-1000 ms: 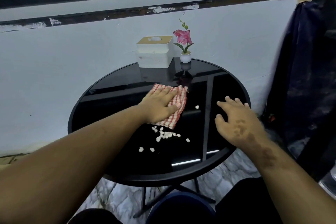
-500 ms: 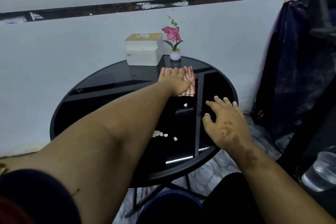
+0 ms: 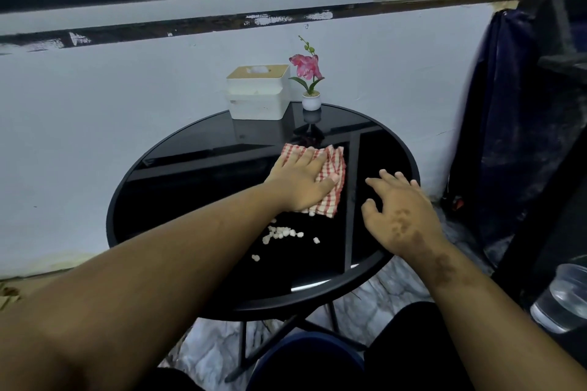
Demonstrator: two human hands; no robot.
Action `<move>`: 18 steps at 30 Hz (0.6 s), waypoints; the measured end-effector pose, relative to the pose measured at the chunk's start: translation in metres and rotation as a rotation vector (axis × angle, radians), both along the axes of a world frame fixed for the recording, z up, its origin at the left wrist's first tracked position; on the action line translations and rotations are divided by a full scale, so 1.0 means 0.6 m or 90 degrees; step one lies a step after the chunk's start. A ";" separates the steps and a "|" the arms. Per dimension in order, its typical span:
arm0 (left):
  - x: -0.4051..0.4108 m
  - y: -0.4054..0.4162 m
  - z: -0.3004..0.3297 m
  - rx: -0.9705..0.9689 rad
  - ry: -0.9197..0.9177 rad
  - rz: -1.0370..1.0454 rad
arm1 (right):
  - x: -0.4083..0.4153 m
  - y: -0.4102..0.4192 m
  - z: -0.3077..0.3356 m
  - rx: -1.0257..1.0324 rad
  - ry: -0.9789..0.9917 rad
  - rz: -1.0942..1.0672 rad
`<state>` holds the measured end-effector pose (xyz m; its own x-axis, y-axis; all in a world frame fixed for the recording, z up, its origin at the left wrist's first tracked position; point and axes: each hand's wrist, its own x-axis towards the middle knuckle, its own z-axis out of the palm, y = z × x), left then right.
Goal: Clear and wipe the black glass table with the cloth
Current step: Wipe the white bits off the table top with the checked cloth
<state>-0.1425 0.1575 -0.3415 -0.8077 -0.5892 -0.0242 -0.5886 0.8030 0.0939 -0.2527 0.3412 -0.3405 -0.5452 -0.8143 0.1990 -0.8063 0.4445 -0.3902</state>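
A round black glass table (image 3: 178, 187) stands against a white wall. My left hand (image 3: 301, 181) lies flat on a red-and-white checked cloth (image 3: 333, 181) near the table's middle, pressing it onto the glass. Just in front of the cloth, several small white crumbs (image 3: 282, 233) lie scattered on the glass. My right hand (image 3: 400, 216) hovers over the table's right side with its fingers spread, holding nothing.
A white tissue box (image 3: 259, 95) and a small white pot with a pink flower (image 3: 309, 82) stand at the table's far edge. A clear cup of water (image 3: 562, 298) sits at the right. Dark fabric (image 3: 508, 136) hangs beside the table.
My left hand pushed the cloth out toward the flower pot, then drew it back toward me, up to the crumbs. My right hand stayed over the table's right side.
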 end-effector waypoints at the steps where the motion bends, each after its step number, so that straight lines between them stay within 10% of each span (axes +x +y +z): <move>1: 0.008 -0.003 0.000 0.006 -0.003 0.001 | -0.003 -0.002 0.004 0.011 -0.003 0.005; 18: -0.135 0.030 0.013 0.031 0.016 0.047 | -0.041 -0.023 -0.004 -0.005 -0.026 -0.029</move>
<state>-0.2233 0.1758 -0.3335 -0.7624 -0.6462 -0.0346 -0.6433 0.7511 0.1482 -0.2775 0.3273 -0.3427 -0.5899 -0.7868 0.1817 -0.7682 0.4776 -0.4264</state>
